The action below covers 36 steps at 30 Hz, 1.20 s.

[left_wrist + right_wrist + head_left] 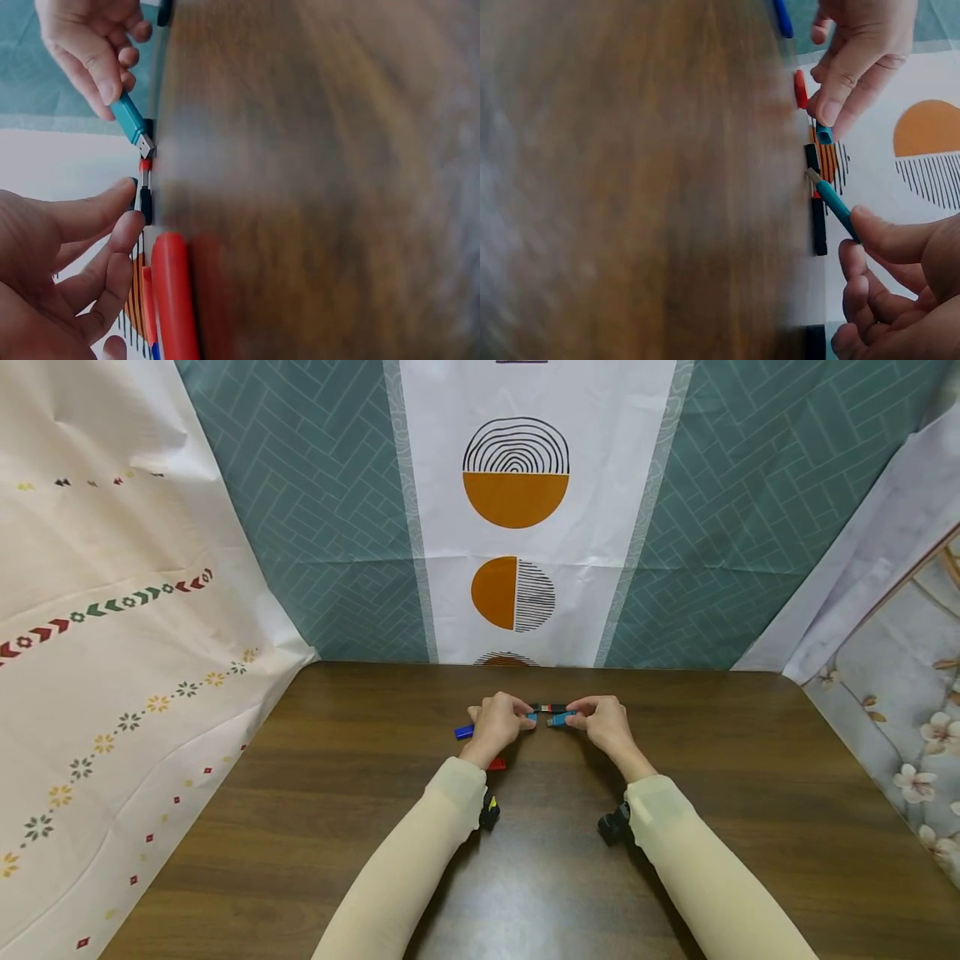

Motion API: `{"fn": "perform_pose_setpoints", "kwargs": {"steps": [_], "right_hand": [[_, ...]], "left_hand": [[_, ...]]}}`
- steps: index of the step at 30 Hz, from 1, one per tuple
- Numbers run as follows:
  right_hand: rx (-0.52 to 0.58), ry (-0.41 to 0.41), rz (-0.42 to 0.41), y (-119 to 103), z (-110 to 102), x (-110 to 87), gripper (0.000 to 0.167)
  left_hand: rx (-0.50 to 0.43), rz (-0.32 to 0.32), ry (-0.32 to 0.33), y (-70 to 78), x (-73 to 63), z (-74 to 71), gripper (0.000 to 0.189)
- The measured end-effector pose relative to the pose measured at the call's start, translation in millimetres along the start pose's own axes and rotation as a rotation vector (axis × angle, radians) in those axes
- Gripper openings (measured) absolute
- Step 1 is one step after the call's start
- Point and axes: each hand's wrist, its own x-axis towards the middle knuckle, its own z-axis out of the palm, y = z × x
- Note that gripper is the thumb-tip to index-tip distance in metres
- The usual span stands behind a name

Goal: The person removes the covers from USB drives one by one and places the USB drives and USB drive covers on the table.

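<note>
One left hand [497, 725], pinching a teal cap [823, 136]; one right hand [606, 725], pinching a teal USB stick [835, 205], plug bare, both parts apart near the far edge of the desk [750, 827], between its far corners. Step, as I judge it remotely: capping or uncapping, I cannot tell which; joining would call for squaring plug to cap. Clearances: black-and-red stick [553, 707] just beyond, blue piece [463, 733] and red piece [497, 764] leftward, open room toward the right and near edges.

My head view shows me a brown wood-grain table [750, 752] carrying a black USB stick [557, 707], a blue piece [464, 732] and a red piece [497, 764].
</note>
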Motion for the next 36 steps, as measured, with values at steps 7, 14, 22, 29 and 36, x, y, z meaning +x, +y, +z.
{"fn": "perform_pose_setpoints", "kwargs": {"steps": [7,14,22,29,36], "right_hand": [[-0.173,-0.067,-0.047,-5,2,4.1,0.018],[-0.235,-0.128,0.008,-10,5,5.1,0.017],[-0.274,-0.134,0.023,-14,5,5.0,0.017],[-0.284,-0.126,0.005,-13,5,5.5,0.017],[-0.259,-0.129,0.025,-11,6,6.2,0.019]], "left_hand": [[0.110,0.031,0.000,1.0,4.0,4.0,0.017],[0.140,0.032,-0.024,3.4,5.6,5.1,0.018],[0.139,0.018,-0.027,6.0,6.6,6.3,0.019],[0.141,0.016,-0.024,7.3,6.9,7.2,0.020],[0.117,0.011,-0.037,7.5,6.9,6.8,0.020]]}}
